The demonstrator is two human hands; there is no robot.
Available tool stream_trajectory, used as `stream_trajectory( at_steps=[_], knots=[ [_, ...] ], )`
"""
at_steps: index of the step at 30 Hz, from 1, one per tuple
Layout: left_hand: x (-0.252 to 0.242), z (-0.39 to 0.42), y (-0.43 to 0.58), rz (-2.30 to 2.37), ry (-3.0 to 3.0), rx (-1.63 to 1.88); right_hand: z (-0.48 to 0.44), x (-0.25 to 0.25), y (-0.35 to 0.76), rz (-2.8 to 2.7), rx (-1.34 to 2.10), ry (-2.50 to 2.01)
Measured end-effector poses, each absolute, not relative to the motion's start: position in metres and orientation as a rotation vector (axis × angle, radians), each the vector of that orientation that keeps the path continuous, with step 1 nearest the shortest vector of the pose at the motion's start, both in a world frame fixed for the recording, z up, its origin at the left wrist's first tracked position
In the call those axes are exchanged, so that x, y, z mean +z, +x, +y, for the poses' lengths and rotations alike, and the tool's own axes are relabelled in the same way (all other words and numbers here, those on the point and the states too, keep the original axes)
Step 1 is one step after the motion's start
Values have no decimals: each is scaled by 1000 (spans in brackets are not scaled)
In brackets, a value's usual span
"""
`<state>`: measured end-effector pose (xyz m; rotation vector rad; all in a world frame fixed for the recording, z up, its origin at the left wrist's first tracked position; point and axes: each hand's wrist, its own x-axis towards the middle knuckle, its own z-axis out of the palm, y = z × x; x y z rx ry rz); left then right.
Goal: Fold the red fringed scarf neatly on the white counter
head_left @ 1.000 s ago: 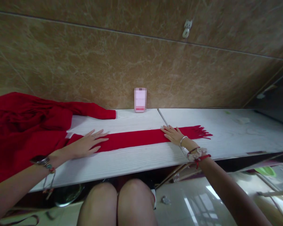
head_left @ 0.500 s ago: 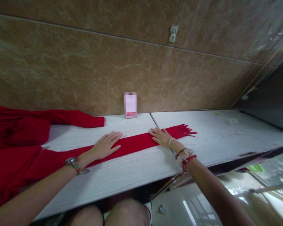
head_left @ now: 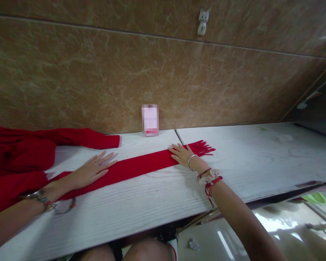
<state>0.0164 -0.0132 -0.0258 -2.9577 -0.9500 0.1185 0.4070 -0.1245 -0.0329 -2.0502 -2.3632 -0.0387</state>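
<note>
A long red scarf [head_left: 141, 168] lies flat across the white wood-grain table [head_left: 141, 203], its fringed end to the right. My left hand [head_left: 91, 171] rests on the scarf's left part with its fingers spread. Near the fringe, my right hand [head_left: 182, 155] lies flat on the scarf, fingers apart. Bracelets circle both wrists. More red fabric [head_left: 21, 148] is heaped at the far left, with one narrow strip reaching right along the wall side.
A phone [head_left: 150, 120] leans upright against the brown marbled wall [head_left: 103, 79]. On that wall hangs a white cat-shaped hook [head_left: 203, 22]. A green basin [head_left: 315, 198] shows at the lower right, beyond the table's front edge.
My left hand has slid left along the scarf. My right hand is still near the fringe; the fringed end now appears slightly further left. The view has shifted a little.
</note>
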Motion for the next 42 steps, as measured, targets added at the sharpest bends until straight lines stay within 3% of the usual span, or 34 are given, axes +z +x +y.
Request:
stream_trajectory(
  at_steps=[7,14,25,28,33,42],
  knots=[
    [-2,-20,100,-975,-3007,76,-126,-29,419,-2228,-93,-2157],
    [-15,-41,201,-862,-3093,-40,-132,-29,408,-2354,23,-2063],
    [-23,-46,198,-841,-3096,-29,-125,-42,456,-1979,-206,-2431],
    [-24,-46,199,-842,-3101,-30,-123,-41,447,-1962,-281,-2288],
    [-24,-47,199,-862,-3114,-59,-124,-40,413,-2372,-65,-1948],
    [-25,-46,199,-874,-3130,-57,-129,-45,453,-2039,-115,-2456]
  ],
)
